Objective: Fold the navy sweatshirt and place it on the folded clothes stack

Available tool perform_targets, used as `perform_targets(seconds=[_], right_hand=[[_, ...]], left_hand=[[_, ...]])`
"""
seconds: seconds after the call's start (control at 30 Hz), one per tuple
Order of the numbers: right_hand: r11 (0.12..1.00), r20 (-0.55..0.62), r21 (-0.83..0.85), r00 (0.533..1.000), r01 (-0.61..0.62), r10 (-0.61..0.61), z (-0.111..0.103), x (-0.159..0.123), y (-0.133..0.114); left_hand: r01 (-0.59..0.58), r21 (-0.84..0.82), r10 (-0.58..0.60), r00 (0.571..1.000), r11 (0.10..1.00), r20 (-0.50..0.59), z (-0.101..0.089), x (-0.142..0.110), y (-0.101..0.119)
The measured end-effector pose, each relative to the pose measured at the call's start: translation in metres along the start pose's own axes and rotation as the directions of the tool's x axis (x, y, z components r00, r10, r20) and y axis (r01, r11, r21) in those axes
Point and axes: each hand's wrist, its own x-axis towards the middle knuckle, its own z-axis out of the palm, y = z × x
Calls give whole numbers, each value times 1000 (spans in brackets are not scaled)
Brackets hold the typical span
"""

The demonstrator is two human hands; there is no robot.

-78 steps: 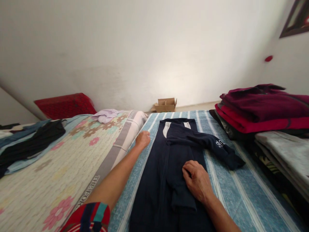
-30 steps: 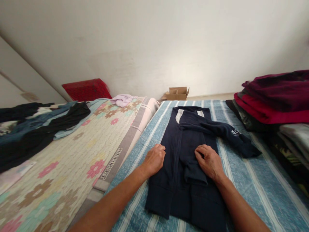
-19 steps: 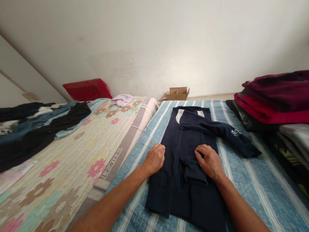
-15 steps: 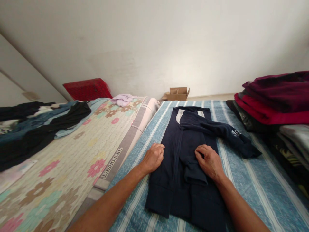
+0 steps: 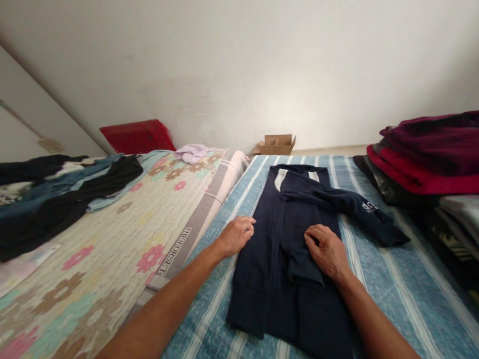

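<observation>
A navy sweatshirt with white shoulder patches lies on a blue striped bedspread, its hem towards me. One sleeve is folded down over the body, its cuff near the middle. The other sleeve, with white lettering, stretches out to the right. My left hand is at the sweatshirt's left edge, fingers loosely bent and a little apart, gripping nothing that I can see. Over the folded sleeve, my right hand has its thumb and fingers closed on the fabric.
Folded clothes in dark red and red are stacked at the right. To the left, a flowered mattress holds loose dark clothes and a lilac cloth. A cardboard box and a red case are by the wall.
My left hand's fingers have loosened and straightened slightly at the sweatshirt's edge. My right hand stays on the folded sleeve. The view has shifted very slightly.
</observation>
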Motion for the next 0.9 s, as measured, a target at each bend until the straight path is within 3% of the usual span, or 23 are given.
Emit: perform_targets(seconds=[0.17,0.63,0.8,0.9], right_hand=[[1000,-8,2,1000,2,-2,-1,0,-1],[1000,6,-16,1000,10,-10,-1,0,0],[1000,8,-20,1000,4,-4,-1,1,-1],[1000,4,-17,1000,8,-8,-1,1,0]], left_hand=[[-62,124,53,996,990,72,16,-5,6],[-219,395,202,976,892,85,24,-6,19],[-198,274,203,979,941,8,19,-4,9],[-119,169,131,989,978,-61,7,3,-3]])
